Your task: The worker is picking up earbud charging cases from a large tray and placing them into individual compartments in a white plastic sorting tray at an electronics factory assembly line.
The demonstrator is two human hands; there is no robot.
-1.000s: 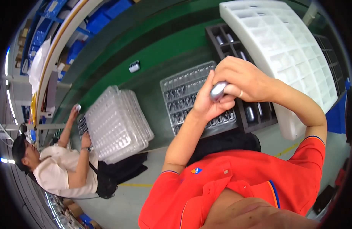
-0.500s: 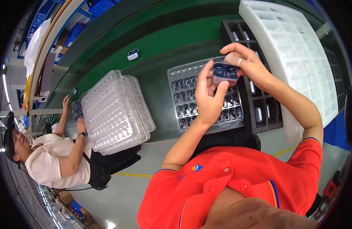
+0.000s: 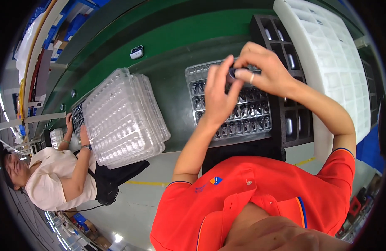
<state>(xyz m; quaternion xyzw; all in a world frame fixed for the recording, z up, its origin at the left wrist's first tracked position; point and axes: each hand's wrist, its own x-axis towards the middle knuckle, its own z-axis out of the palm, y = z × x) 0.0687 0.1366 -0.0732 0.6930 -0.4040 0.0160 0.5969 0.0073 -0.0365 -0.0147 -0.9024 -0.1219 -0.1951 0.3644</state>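
Note:
Both my hands meet over the near tray. My left hand (image 3: 218, 98) holds an earbud charging case (image 3: 232, 73), mostly hidden by fingers, so whether its lid is up cannot be seen. My right hand (image 3: 266, 69), with a ring on one finger, closes its thumb and fingers on the same case from the right. Below them lies a clear plastic tray (image 3: 192, 72) with rows of dark earbuds (image 3: 245, 111) in its pockets.
Stacked clear trays (image 3: 122, 121) stand left on the green bench. Farther back sits an open earbud case (image 3: 136, 52). Right are a black foam tray (image 3: 290, 113) with cases and a white foam divider block (image 3: 327, 54). A co-worker (image 3: 61, 171) handles another tray at far left.
My hands and the case have shifted left. The dark inside of the case, visible before, is now covered, as my right fingers have come round onto it.

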